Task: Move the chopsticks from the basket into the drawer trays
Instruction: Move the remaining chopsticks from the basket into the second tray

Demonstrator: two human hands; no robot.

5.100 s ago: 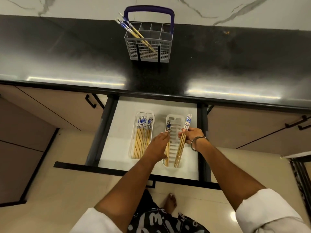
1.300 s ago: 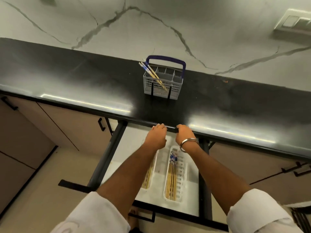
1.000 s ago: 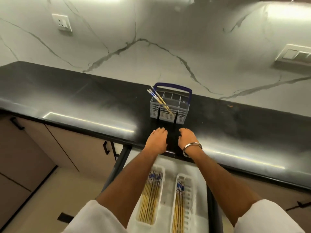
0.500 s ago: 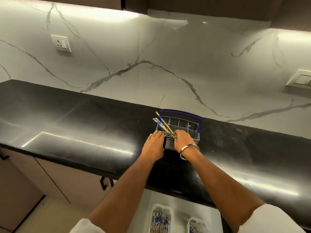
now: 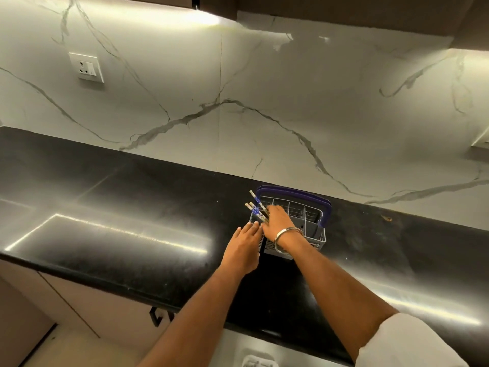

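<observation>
Marble-look wall (image 5: 264,88) with grey veins behind a glossy black desk (image 5: 119,207), white socket plate (image 5: 86,67) upper left on the wall. Grey plastic basket (image 5: 313,226) with a purple handle (image 5: 296,193) stands on the desk near the wall, split into compartments. Chopsticks (image 5: 255,205) – a few, wooden with blue-white patterned tops – lean out of the basket's left end, tilted up and left. Right hand (image 5: 277,222), metal bangle (image 5: 287,238) on the wrist, reaches over the basket's near-left corner with fingers on the chopsticks where they enter the basket; whether the fingers actually close round them I cannot tell, grip is hidden by the back of the hand. Left hand (image 5: 243,247) lies flat, fingers straight and together, tips at the basket's left wall just beside the right hand. White sleeve (image 5: 407,343) at lower right. Bottom edge – a strip of the open drawer (image 5: 238,345) with the top of a white tray (image 5: 258,361), contents not visible
</observation>
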